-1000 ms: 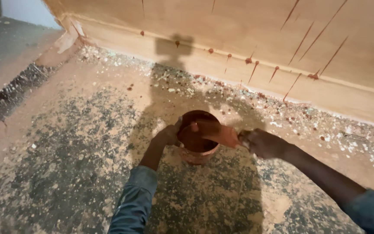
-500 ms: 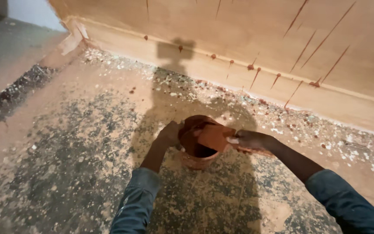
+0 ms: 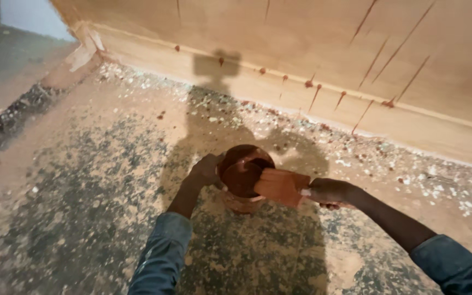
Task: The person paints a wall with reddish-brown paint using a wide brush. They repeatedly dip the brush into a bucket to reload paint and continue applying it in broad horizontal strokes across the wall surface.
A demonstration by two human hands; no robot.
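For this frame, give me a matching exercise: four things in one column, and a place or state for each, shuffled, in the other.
Things:
1. left hand
2. right hand
3. round tub
4. wooden panel

Places or states:
A. streaked with reddish-brown drips
B. grips the rim of the tub
C. holds a flat scraper over the tub
D. stands on the speckled floor, holding brown paste

Pairs: 1-B, 2-C, 3-D, 4-A
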